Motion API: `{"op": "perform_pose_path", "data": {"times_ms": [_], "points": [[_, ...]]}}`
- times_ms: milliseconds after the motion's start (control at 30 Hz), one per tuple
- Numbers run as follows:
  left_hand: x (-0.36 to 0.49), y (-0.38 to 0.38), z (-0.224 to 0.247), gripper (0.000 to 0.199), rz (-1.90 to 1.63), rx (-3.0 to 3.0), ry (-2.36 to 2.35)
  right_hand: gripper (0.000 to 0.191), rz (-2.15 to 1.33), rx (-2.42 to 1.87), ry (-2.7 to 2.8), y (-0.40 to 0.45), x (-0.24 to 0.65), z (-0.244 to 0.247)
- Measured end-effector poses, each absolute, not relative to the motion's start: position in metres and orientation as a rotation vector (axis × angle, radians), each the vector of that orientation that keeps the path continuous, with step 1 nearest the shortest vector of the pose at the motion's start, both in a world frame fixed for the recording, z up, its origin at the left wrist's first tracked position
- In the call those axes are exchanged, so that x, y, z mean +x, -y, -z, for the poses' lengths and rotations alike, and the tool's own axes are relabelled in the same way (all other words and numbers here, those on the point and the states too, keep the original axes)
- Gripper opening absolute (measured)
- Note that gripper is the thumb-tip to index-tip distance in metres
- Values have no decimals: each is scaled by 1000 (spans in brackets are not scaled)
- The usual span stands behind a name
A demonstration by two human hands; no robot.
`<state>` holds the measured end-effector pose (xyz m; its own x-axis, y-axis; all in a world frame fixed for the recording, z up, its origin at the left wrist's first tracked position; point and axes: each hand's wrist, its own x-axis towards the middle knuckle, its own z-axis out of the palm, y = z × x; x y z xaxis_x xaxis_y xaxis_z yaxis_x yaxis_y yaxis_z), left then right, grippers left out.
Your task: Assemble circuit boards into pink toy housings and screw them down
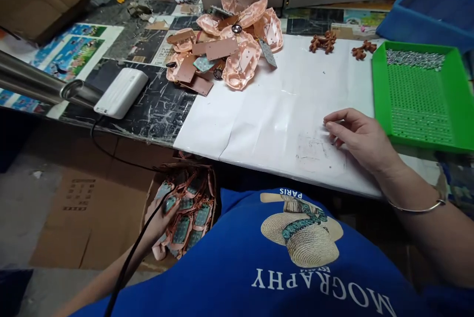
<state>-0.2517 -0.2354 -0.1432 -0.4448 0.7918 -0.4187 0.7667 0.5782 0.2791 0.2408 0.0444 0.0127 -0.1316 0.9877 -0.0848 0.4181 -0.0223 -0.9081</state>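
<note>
My left hand (161, 216) reaches down into a cardboard box (214, 196) below the table's edge, among many pink shells with green circuit boards (181, 228). Its fingers are partly hidden there, and whether they grip a piece cannot be made out. Above the white sheet (274, 124), my right hand (357, 139) hovers near the sheet's right part, fingers curled with thumb and forefinger close together. Whatever may be between those fingertips is too small to name. A pile of pink shells (240, 62) and brown boards (222, 49) lies at the sheet's back left.
A green tray (383, 95) with small metal screws (414, 59) stands right of my right hand, before a blue bin (425, 16). Brown pieces (323, 43) lie at the back. A white power bank (122, 92) with a black cable and a metal tube (33, 80) are left.
</note>
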Motion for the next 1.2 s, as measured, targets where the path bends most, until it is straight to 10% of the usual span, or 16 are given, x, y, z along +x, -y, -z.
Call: {"op": "perform_pose_path", "data": {"times_ms": [400, 767, 1200], "points": [[-213, 197, 141, 33, -276, 1657, -2037, 12, -633, -1149, 2313, -82, 176, -39], [-68, 76, 18, 32, -1290, 2326, -981, 26, 8, -1079, 2472, -185, 65, -11], [-32, 26, -7, 23, -1334, 2470, -1271, 27, 258, -893, 2718, -47, 204, -24]]}}
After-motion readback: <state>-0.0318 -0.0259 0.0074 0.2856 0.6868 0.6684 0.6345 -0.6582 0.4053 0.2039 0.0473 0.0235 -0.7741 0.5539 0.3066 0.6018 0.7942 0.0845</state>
